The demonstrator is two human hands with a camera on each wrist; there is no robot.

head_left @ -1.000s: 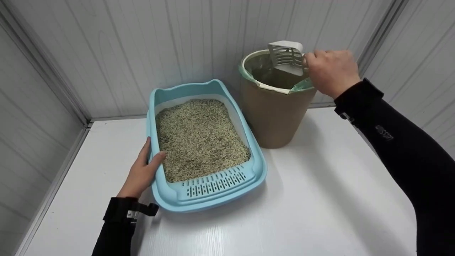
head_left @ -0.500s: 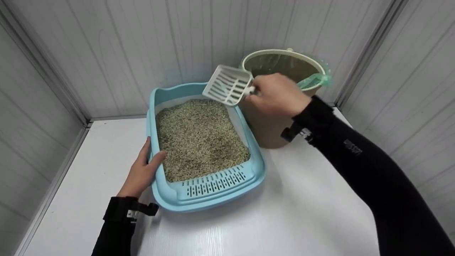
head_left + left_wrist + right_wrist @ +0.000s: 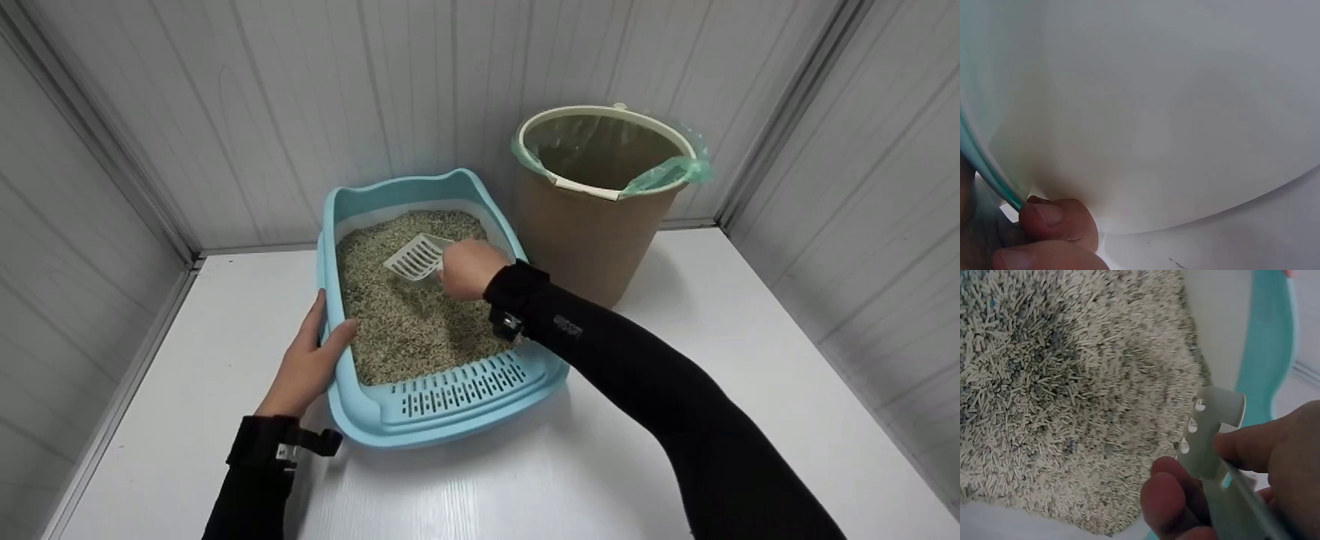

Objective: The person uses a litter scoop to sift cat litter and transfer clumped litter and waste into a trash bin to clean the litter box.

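Observation:
A blue litter box (image 3: pixel 360 409) with a slotted front ledge stands on the white table, filled with pellet litter (image 3: pixel 405 345). My left hand (image 3: pixel 304 371) grips its left rim, thumb over the edge; in the left wrist view curled fingertips (image 3: pixel 1053 219) show under the rim. My right hand (image 3: pixel 471 268) holds a white slotted litter scoop (image 3: pixel 417 257) by its handle, over the litter in the box's back half. The right wrist view shows the thumb and fingers around the handle, with the scoop's holed wall (image 3: pixel 1207 430) beyond. Whether the scoop touches the litter I cannot tell.
A brown bucket (image 3: pixel 592 240) with a pale rim and a green bag (image 3: pixel 664 174) lining it stands just right of the litter box. Grey panelled walls (image 3: pixel 285 112) enclose the white table (image 3: pixel 750 322) at the back and both sides.
My right hand has moved the scoop from above the bucket leftward and down to over the litter. The left hand has stayed on the rim.

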